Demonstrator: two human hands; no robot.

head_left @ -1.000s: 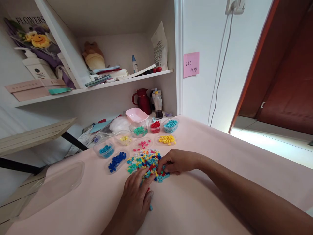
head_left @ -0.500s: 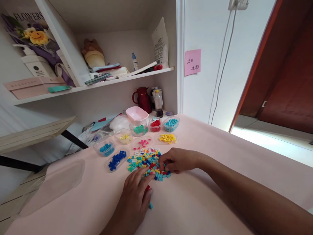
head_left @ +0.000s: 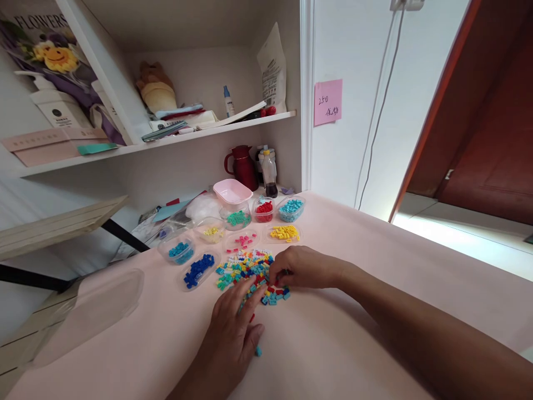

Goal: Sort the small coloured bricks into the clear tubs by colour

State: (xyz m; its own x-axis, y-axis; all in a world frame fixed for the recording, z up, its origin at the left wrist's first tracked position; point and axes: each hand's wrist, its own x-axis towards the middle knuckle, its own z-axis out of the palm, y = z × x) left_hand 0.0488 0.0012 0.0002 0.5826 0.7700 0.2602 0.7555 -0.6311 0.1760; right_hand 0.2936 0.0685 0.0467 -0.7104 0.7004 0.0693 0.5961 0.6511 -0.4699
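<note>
A pile of small mixed-colour toy bricks [head_left: 244, 268] lies on the pink tabletop. My left hand [head_left: 235, 319] rests at the pile's near edge, fingers spread, fingertips on the bricks. Beside its thumb sits a single light-blue brick [head_left: 259, 351], and a red one shows between thumb and fingers. At the pile's right side my right hand [head_left: 293, 268] has its fingers curled down and pinched among the bricks; what they hold is hidden. Just beyond the pile are trays of dark blue bricks [head_left: 199, 270], pink bricks [head_left: 245, 241] and yellow bricks [head_left: 284, 232].
Farther back stand tubs of blue bricks [head_left: 180, 252], pale yellow bricks [head_left: 211, 234], green bricks [head_left: 238, 218], red bricks [head_left: 264, 210] and light-blue bricks [head_left: 291, 208]. Behind them are a pink bowl [head_left: 232, 191], a red jug [head_left: 245, 168] and a bottle [head_left: 270, 175]. A clear lid [head_left: 106, 300] lies left.
My right hand has shifted slightly up and left, its fingers still pinched at the pile. My left hand stays nearly in place, its thumb a little farther out. The view has tilted slightly.
</note>
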